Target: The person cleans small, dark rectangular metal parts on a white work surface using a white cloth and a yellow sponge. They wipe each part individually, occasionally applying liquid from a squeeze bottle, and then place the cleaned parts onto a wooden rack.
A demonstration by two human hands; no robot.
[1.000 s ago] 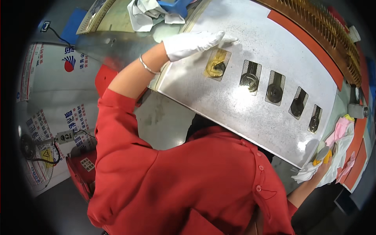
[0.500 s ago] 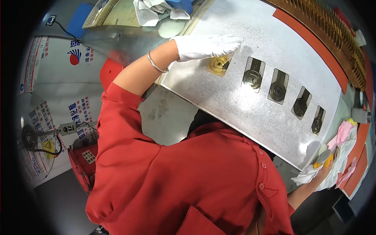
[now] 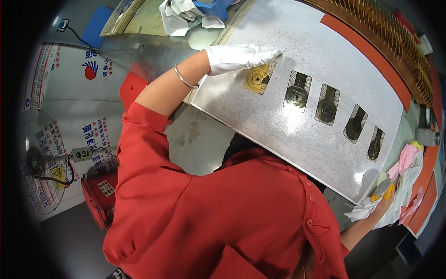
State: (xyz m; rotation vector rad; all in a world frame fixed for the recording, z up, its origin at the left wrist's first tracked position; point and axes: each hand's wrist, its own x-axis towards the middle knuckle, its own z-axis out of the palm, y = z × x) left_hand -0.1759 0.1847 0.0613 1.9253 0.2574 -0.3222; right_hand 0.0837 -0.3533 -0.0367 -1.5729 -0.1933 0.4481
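Note:
My left hand (image 3: 244, 58), in a white glove, lies flat with its fingers stretched out together at the upper left of a large pale, speckled panel (image 3: 265, 109). Just below its fingers is a gold rectangular piece (image 3: 257, 81) with a round emblem. Similar dark rectangles with round designs, such as a dark emblem piece (image 3: 296, 94), run in a row towards the lower right. At the panel's right corner, my right hand (image 3: 385, 203) has orange-yellow coverings on its fingers. They close round a bunched white cloth (image 3: 362, 212), beside a greyish oval thing (image 3: 383, 187) I cannot identify.
A wooden rack of brass-coloured prongs (image 3: 388, 49) borders the far side, beside an orange-red strip (image 3: 367, 53). Pink cloth (image 3: 407, 158) and white cloth lie at the right. Crumpled white rags (image 3: 181, 16) and a cream basket (image 3: 121, 18) are at upper left; a fan (image 3: 42, 162) stands left.
The whole view has shifted slightly. My left hand remains flat by the gold piece, its fingertips a little lower and further left; my right hand keeps its place at the panel's corner.

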